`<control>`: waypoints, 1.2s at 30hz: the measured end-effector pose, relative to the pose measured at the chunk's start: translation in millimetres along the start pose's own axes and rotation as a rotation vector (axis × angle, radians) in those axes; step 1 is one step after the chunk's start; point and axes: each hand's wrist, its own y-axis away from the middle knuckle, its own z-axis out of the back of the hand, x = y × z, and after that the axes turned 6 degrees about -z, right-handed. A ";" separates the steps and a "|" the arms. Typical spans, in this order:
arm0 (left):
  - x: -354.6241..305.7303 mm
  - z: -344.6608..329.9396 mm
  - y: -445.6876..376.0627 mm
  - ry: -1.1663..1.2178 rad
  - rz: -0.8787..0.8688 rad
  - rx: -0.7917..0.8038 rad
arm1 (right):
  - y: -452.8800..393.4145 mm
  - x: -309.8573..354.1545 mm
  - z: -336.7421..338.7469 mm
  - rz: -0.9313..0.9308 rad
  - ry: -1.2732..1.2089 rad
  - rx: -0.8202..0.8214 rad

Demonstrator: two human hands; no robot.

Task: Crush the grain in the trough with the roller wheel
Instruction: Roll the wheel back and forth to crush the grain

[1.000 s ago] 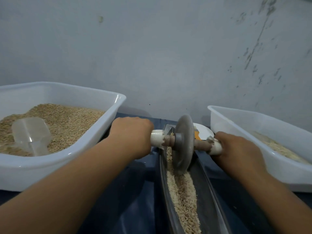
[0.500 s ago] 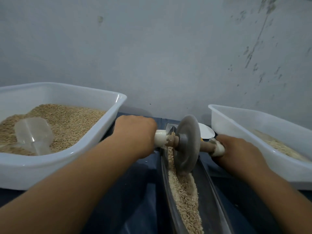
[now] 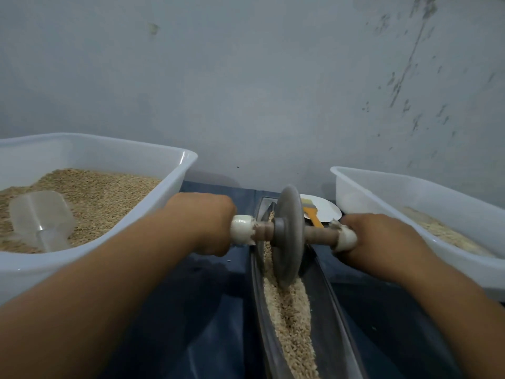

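A grey roller wheel [image 3: 288,239] stands upright in a long dark metal trough [image 3: 336,310] that runs toward me. Pale crushed grain [image 3: 292,321] lies along the trough's bottom, under and in front of the wheel. A wooden axle passes through the wheel, with a white handle at each end. My left hand [image 3: 203,222] grips the left handle [image 3: 241,229]. My right hand [image 3: 382,240] grips the right handle [image 3: 347,237].
A white tub [image 3: 175,181] of grain with a clear plastic scoop [image 3: 41,217] sits at the left. Another white tub [image 3: 382,192] with paler grain stands at the right. Behind the wheel lie a white plate [image 3: 326,209] and an orange-handled brush [image 3: 314,217]. A wall rises close behind.
The wheel has rolled slightly toward me along the trough, and both hands came with it. The orange-handled brush behind the wheel shows more.
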 end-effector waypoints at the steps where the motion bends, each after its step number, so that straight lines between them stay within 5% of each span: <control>1: 0.0 2.3 0.3 -0.001 -0.017 0.054 | 1.1 -4.4 3.0 0.002 -0.044 0.125; 4: -3.7 4.8 0.7 -0.066 -0.030 -0.055 | 6.5 -8.1 -0.7 -0.054 -0.098 0.256; 9: -13.5 -1.8 2.0 -0.193 -0.015 -0.403 | 1.5 6.2 -21.5 -0.133 -0.063 -0.106; 12: -10.3 0.5 2.5 -0.128 -0.012 -0.238 | -0.5 4.1 -10.6 -0.047 -0.038 -0.078; 15: -4.9 9.0 5.9 0.012 -0.040 0.110 | 5.6 -3.3 10.6 0.017 -0.068 0.252; 17: -4.5 10.4 5.6 -0.009 -0.053 0.132 | 13.1 -5.2 14.6 -0.013 -0.101 0.377; 23: -9.6 -5.1 -2.9 -0.165 -0.014 -0.351 | 5.6 16.1 -11.2 -0.075 -0.037 -0.100; 26: -0.1 -4.4 -3.7 -0.046 -0.019 -0.081 | 1.2 15.6 0.2 0.019 0.014 -0.083; 28: 2.9 1.1 0.1 0.021 -0.056 0.168 | 4.9 8.7 16.5 0.081 -0.010 0.180; 30: 3.0 5.8 4.6 -0.001 -0.084 0.253 | 14.0 3.3 30.1 0.058 -0.125 0.456; 32: -1.1 5.9 6.9 -0.048 -0.090 0.171 | 21.3 1.8 29.3 0.028 -0.176 0.503; 36: -11.6 -2.6 4.0 -0.177 -0.063 -0.196 | 12.0 9.1 -3.3 -0.007 -0.081 0.104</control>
